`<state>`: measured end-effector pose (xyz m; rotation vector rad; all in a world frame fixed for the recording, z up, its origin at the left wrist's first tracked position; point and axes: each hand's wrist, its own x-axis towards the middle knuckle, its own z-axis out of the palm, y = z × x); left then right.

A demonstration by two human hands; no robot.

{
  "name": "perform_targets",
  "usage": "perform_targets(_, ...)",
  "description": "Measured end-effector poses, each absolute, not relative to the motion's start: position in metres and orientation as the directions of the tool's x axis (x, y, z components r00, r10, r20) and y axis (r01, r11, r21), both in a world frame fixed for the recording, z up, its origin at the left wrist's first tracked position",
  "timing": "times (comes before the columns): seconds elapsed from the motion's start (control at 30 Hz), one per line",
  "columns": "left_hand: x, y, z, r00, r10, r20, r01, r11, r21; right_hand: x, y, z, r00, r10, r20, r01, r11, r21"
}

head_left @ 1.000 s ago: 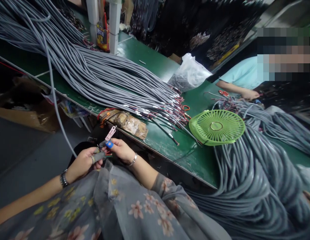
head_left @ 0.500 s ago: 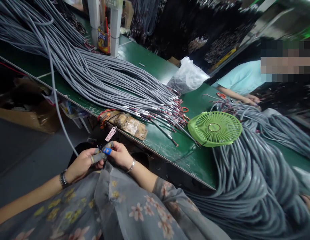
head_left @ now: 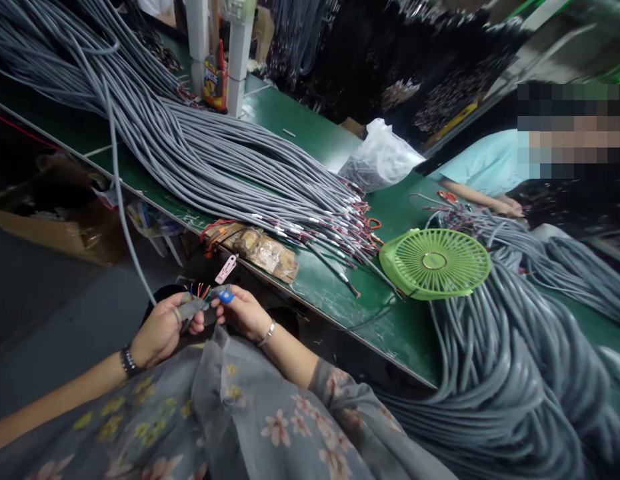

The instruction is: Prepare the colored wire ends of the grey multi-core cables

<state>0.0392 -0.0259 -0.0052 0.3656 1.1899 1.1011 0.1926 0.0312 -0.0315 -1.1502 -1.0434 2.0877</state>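
Note:
My left hand (head_left: 163, 328) is closed round the end of a grey cable (head_left: 121, 200) that runs up from my lap to the table. Thin coloured wires (head_left: 197, 291) fan out of that cable end. My right hand (head_left: 243, 313) pinches a small tool with a blue tip (head_left: 224, 296) against the cable end. Both hands sit close together above my flowered lap, below the table's front edge. A pink tag (head_left: 225, 269) hangs from the table edge just above them.
A green table (head_left: 320, 273) carries a large bundle of grey cables (head_left: 215, 160) with stripped ends. A green fan (head_left: 435, 261), a plastic bag (head_left: 380, 160) and a taped brown pad (head_left: 260, 248) lie there too. More cables (head_left: 515, 373) pile up at right. Another person's hands (head_left: 505, 207) work at far right.
The coloured wires now show fanned out from the cable end between my hands. My hands have shifted slightly; the view has moved a little.

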Motion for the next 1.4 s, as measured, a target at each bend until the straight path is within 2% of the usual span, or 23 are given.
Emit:
perform_targets(0.33,0.042,-0.024,-0.007,-0.018,0.831,-0.556,-0.468,0.484,0.739,0.182,0.033,-0.022,-0.480,0.791,-0.380,-0.043,-0.453,-0.890)
perform_targets(0.6,0.043,-0.021,-0.010,-0.125,0.808,-0.576,-0.543,0.430,0.721,0.183,0.033,-0.025,-0.439,0.800,-0.409,-0.068,-0.484,-0.873)
perform_targets(0.77,0.041,-0.019,-0.007,-0.124,0.815,-0.566,-0.531,0.427,0.731,0.185,0.038,-0.025,-0.440,0.772,-0.459,-0.073,-0.540,-0.839)
perform_targets(1.2,0.040,-0.023,-0.013,0.026,0.821,-0.570,-0.415,0.528,0.741,0.172,0.048,-0.024,-0.426,0.765,-0.483,-0.155,-0.588,-0.794)
perform_targets(1.4,0.036,-0.023,-0.014,0.124,0.833,-0.539,-0.396,0.539,0.743,0.175,0.051,-0.032,-0.509,0.653,-0.561,-0.132,-0.703,-0.699)
